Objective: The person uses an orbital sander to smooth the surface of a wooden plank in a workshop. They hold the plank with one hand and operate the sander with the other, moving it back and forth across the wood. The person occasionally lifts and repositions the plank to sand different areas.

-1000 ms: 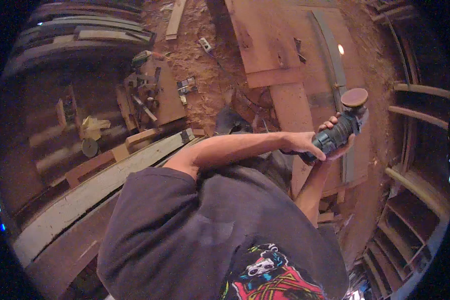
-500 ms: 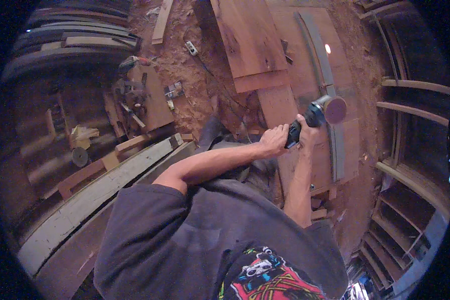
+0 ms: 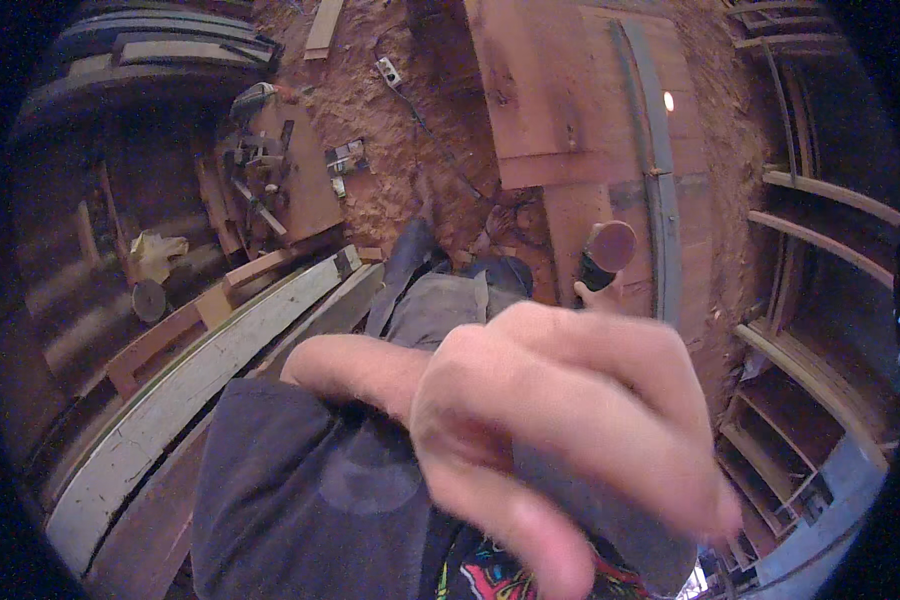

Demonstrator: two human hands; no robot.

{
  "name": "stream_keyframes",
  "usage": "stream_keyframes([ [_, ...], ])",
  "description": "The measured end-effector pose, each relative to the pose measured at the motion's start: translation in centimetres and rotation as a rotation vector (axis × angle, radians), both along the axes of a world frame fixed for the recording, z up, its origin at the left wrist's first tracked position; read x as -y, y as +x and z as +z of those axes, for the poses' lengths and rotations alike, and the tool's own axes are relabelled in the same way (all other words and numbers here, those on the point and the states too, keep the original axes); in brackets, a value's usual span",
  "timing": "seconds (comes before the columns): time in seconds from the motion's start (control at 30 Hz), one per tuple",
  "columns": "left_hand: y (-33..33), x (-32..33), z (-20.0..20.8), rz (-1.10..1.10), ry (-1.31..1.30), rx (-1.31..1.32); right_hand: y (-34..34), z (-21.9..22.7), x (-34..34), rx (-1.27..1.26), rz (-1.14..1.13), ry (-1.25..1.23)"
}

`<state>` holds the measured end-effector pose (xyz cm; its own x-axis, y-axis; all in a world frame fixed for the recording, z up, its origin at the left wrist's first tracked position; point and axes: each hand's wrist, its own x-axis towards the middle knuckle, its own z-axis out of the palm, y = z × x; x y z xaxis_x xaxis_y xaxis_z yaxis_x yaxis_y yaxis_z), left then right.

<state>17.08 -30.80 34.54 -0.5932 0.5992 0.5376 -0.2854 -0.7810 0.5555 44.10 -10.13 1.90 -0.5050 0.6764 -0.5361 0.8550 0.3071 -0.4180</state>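
My left hand (image 3: 565, 400) is raised very near the camera and fills the lower middle of the view. Its fingers bend loosely, the thumb hangs apart from them, and nothing is held. Behind it, my right hand (image 3: 608, 296) grips an angle grinder (image 3: 593, 272) fitted with a round reddish sanding disc that faces up. Most of the right forearm and the grinder's rear end are hidden by the left hand. Beyond the grinder lie a wide reddish wooden board (image 3: 535, 90) and a long grey strip (image 3: 660, 215) on wooden panels.
A power socket (image 3: 388, 72) with a dark cable lies on the sawdust-covered ground. To the left are a long pale beam (image 3: 200, 400), a small wooden bench (image 3: 305, 190) bearing tools, and a loose round disc (image 3: 149, 300). Wooden racks (image 3: 830, 195) line the right side.
My left hand has let go of the grinder and come up close to the camera. The grinder, now in my right hand alone, has shifted left and nearer my body.
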Motion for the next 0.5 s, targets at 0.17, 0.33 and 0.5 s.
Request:
stream_keyframes([
  [0.17, -3.8, 3.3, 0.7, 0.005, 0.135, 0.032, 3.1, -3.3, 0.0, -0.025, 0.156, 0.358],
  [0.33, -8.0, 7.2, 0.4, -0.010, 0.163, 0.052, 2.4, 0.1, 1.2, -0.008, 0.126, 0.427],
  [0.5, -11.3, 11.4, 1.0, -0.003, 0.207, 0.038, 2.0, -1.1, 0.2, -0.017, -0.036, 0.177],
])
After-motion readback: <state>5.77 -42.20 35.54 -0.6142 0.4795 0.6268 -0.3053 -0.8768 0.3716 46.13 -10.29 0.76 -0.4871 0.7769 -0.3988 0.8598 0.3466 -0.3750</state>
